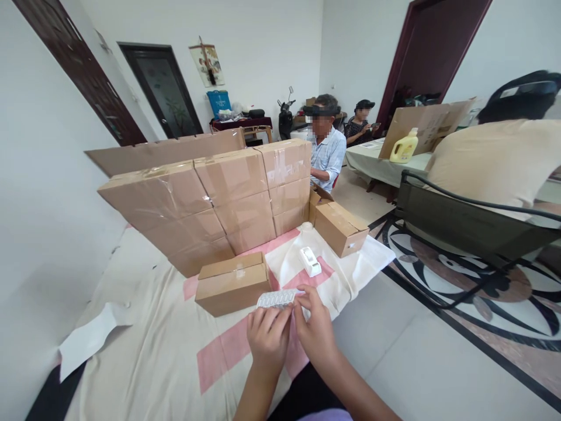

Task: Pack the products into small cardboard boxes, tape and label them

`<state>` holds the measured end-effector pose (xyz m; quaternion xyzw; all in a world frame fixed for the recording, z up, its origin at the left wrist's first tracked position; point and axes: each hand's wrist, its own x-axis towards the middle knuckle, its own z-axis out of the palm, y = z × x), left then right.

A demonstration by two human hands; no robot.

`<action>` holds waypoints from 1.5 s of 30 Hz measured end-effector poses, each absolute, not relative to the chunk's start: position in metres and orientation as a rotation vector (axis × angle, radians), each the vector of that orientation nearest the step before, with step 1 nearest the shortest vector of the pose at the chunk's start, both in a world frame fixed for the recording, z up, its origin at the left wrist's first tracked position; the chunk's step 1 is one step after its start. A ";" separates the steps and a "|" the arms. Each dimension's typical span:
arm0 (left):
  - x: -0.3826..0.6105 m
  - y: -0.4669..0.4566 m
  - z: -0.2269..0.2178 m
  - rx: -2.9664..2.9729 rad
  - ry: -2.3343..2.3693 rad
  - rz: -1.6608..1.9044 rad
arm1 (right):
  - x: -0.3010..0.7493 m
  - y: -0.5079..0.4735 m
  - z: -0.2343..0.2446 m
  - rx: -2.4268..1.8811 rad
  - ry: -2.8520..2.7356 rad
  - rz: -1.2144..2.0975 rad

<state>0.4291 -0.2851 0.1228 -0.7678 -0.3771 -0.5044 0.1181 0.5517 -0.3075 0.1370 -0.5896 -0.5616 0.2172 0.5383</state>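
On my head feed, left hand (pixel 268 338) and right hand (pixel 316 327) both pinch the pale patterned sheet (pixel 276 299), right by the near carton's (pixel 234 283) right end! Farther off, a white device (pixel 310 261) lies on the cloth (pixel 149 327); any lettering's too small for me to read.

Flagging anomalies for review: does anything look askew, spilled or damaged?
A white rectangular sheet, probably paper, lies askew and bent, not flat, at the left edge of the wrinkled cream-and-pink cloth. No spill shows.

Left hand (pixel 269 338) beside right hand (pixel 316 327), fingers (pixel 259 316) bent on both
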 end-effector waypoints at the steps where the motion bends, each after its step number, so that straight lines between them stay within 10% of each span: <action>1: 0.427 -0.286 0.120 -2.256 -1.111 -1.464 | 0.551 -0.306 0.136 -1.412 -1.334 0.519; 23: 0.374 -0.249 0.135 -2.217 -2.300 -2.428 | 0.596 -0.157 0.125 -1.571 -1.540 0.488; 39: 0.317 -0.168 0.115 -2.067 -2.028 -1.075 | 0.598 -0.168 0.094 -1.082 -1.951 0.706; 45: 0.272 -0.126 0.105 -2.382 -1.852 -1.067 | 0.573 -0.159 0.074 -0.910 -2.147 0.829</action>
